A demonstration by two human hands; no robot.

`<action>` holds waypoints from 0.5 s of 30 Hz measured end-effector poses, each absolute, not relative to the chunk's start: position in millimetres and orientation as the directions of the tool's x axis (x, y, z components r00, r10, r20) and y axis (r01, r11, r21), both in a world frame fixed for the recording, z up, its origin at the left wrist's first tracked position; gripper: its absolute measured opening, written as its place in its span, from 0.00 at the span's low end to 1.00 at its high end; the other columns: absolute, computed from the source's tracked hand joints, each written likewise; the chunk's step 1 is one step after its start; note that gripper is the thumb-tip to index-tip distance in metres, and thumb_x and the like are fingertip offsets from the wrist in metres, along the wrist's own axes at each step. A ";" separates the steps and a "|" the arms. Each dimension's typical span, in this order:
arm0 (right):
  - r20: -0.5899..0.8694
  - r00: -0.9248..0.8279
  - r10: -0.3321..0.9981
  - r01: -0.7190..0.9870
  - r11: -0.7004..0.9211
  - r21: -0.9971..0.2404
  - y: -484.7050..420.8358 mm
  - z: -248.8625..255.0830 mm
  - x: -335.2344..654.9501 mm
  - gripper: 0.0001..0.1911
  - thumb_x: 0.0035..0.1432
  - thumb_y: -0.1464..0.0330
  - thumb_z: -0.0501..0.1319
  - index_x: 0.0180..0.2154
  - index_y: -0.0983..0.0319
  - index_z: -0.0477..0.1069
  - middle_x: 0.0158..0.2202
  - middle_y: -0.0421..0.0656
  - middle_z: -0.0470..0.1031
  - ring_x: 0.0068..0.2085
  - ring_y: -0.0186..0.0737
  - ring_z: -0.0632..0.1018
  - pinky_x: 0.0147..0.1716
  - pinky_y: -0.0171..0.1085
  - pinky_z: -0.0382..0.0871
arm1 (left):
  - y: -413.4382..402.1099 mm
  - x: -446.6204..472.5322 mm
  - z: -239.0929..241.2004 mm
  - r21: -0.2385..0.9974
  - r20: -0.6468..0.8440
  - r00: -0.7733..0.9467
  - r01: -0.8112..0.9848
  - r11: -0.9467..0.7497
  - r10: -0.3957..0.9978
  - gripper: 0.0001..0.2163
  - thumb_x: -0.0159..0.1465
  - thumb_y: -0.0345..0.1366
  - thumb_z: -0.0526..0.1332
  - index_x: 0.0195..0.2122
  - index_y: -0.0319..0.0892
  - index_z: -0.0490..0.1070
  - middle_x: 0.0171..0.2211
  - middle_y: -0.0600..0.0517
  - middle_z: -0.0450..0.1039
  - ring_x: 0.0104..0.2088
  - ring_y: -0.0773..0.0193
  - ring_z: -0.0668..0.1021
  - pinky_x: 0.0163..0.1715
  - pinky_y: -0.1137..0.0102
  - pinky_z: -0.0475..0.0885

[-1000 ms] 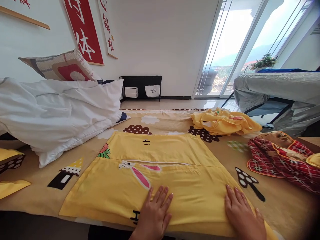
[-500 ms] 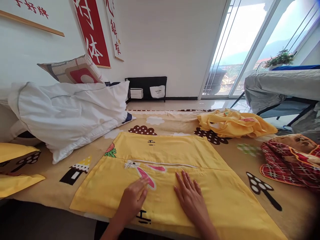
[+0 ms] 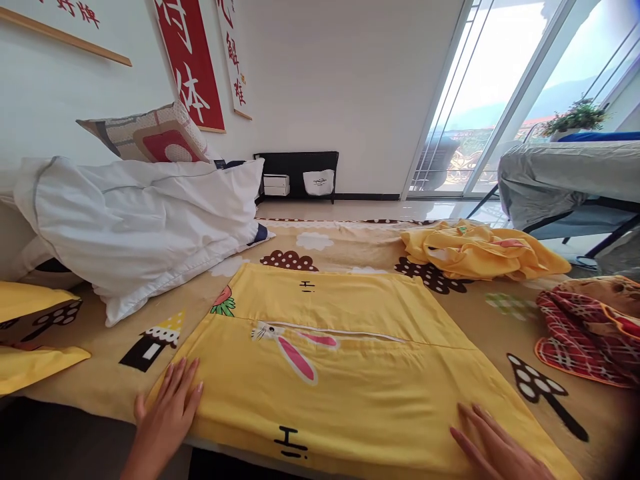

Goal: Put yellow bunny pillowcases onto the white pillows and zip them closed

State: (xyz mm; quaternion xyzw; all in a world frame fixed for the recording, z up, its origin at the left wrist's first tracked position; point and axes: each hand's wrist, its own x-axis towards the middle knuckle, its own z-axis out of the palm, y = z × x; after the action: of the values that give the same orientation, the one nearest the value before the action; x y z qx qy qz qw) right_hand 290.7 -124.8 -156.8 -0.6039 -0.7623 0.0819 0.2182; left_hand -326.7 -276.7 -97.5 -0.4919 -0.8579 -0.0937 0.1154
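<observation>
A yellow pillowcase [image 3: 360, 393] lies spread flat on the patterned sheet, printed with a rabbit, a carrot and the word "Hi". A slit with a white edge [image 3: 345, 331] runs across it, slightly parted. My left hand [image 3: 170, 407] rests at its left side near the front, fingers stretched out on the cloth. Toward the front right, my right hand [image 3: 493, 443] lies on the pillowcase with its fingers extended; part of it is cut off by the frame's bottom edge. Neither hand holds anything.
White pillows [image 3: 150, 227] lean at the left, with a patterned cushion [image 3: 165, 137] behind. Crumpled yellow cloth [image 3: 480, 250] and a red plaid cloth [image 3: 580, 333] lie right. More yellow fabric [image 3: 35, 370] is at the left edge. A grey-covered table [image 3: 575, 167] stands beyond.
My hands have moved apart from the middle of the pillowcase: the left toward its left edge, the right toward its front right. The view has shifted slightly.
</observation>
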 end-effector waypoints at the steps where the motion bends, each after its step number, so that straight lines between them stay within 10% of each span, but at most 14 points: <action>1: 0.210 -0.148 0.967 0.893 0.221 -0.391 -114.3 -138.5 274.6 0.33 0.52 0.43 0.48 0.61 0.30 0.56 0.57 0.42 0.70 0.59 0.53 0.69 0.54 0.57 0.67 | -267.0 -317.3 -87.5 0.059 0.282 -0.484 0.871 0.488 0.828 0.25 0.68 0.43 0.43 0.65 0.48 0.60 0.66 0.47 0.57 0.67 0.49 0.58 0.62 0.38 0.41; 8: 0.064 -0.539 0.840 0.736 0.507 -0.449 -26.9 -25.0 58.3 0.31 0.66 0.58 0.42 0.64 0.66 0.59 0.66 0.50 0.58 0.66 0.43 0.60 0.64 0.44 0.53 | -107.0 -210.1 -22.2 0.217 -0.062 0.110 0.972 -0.094 0.992 0.27 0.69 0.39 0.42 0.70 0.42 0.47 0.70 0.49 0.43 0.70 0.60 0.49 0.67 0.53 0.45; 15: 0.025 -0.520 0.854 0.797 0.495 -0.347 39.4 -52.3 -23.3 0.28 0.67 0.60 0.45 0.65 0.59 0.56 0.68 0.43 0.52 0.69 0.38 0.52 0.66 0.45 0.43 | -0.7 -183.2 -44.3 0.169 -0.105 0.155 0.976 -0.136 0.982 0.26 0.70 0.43 0.43 0.69 0.50 0.50 0.70 0.55 0.46 0.69 0.64 0.51 0.67 0.61 0.46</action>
State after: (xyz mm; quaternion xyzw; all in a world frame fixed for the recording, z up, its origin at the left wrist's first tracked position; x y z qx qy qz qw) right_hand -23.3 39.4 -52.3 -0.4804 -0.8591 0.1475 0.0970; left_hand -183.2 -0.7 -44.3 -0.7534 -0.6498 -0.0157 -0.0988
